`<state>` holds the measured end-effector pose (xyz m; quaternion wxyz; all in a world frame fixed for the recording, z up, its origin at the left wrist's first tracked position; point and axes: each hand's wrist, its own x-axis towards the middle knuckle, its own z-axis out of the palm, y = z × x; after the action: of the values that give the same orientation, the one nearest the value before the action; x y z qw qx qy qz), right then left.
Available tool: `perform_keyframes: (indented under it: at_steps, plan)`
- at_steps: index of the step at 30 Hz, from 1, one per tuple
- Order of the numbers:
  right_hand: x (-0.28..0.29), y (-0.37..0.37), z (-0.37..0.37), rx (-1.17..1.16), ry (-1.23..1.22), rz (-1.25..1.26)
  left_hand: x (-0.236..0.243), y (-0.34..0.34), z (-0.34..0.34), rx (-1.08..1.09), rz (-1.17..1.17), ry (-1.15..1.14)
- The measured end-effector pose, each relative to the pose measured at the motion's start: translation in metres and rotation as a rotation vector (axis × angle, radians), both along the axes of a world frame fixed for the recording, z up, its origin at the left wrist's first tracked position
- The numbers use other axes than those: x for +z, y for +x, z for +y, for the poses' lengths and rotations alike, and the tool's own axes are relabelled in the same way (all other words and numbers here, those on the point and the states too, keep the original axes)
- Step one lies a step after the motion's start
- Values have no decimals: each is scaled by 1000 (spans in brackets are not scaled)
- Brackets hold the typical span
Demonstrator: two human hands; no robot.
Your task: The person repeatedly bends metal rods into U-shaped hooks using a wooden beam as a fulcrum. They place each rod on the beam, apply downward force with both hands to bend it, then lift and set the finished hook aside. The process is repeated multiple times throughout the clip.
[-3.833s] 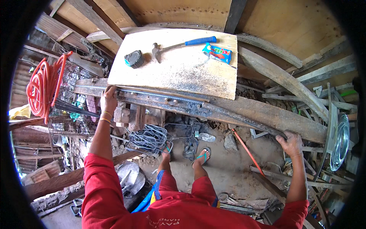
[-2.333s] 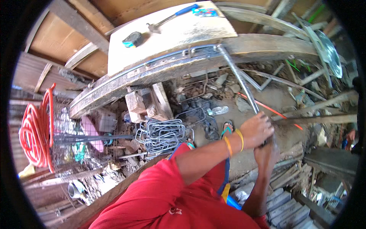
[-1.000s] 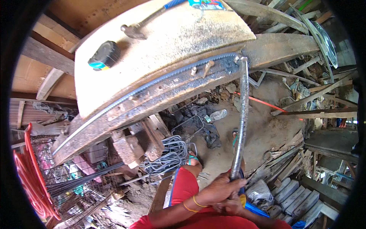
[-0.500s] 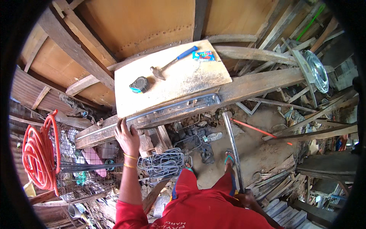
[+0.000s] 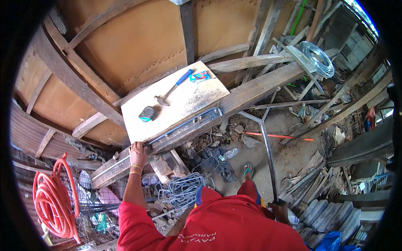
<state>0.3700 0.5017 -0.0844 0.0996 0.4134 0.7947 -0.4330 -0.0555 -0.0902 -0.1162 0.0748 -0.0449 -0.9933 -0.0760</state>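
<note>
A thin steel rod [image 5: 184, 125] lies along the thick wooden beam [image 5: 259, 90], bent back at its right end among several small pegs. My left hand [image 5: 137, 154] is closed over the rod toward the beam's left end. Low on the right, my right hand [image 5: 279, 209] grips the near end of a long metal pipe [image 5: 269, 163], partly hidden by my body. The pipe's far end points toward the beam, apart from the rod. On the pale board [image 5: 184, 100] sit a hammer [image 5: 173, 88] with a blue handle, a tape measure [image 5: 148, 113] and a small colourful packet [image 5: 199, 77].
Bent steel stirrups [image 5: 184, 188] are heaped below the beam. A coiled red-orange hose [image 5: 52, 205] hangs at the left by a wire-mesh cage [image 5: 94, 219]. Coiled wire [image 5: 317, 58] rests on the beam's far right. An orange rod [image 5: 278, 136] and scrap wood lie on the ground.
The view has turned and shifted, so the board and beam slant more steeply. My right hand has swung the pipe's far end rightward from the beam. My left hand's fingers have closed over the rod.
</note>
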Motion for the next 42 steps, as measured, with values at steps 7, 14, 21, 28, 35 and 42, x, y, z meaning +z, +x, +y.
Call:
perform_keyframes:
  at_steps: [7, 14, 21, 28, 35, 42]
  plan:
    - [22, -5, -2, 17, -250, 28, 115, 13, 15, -68, 341, 164]
    - [21, -116, 44, 460, 142, 250, 255, 31, 67, 122, 453, 535]
    - [1, -185, 142, 865, 260, 190, 322, 51, 93, 53, 715, 1538]
    - [15, -243, 215, 1031, 366, 160, 332, 75, 62, -5, 909, 1716]
    - [25, -298, 238, 1165, 349, 179, 341, 107, 60, -40, 980, 1846]
    - [25, -335, 244, 1216, 301, 201, 334, 122, 93, 101, 1094, 1771]
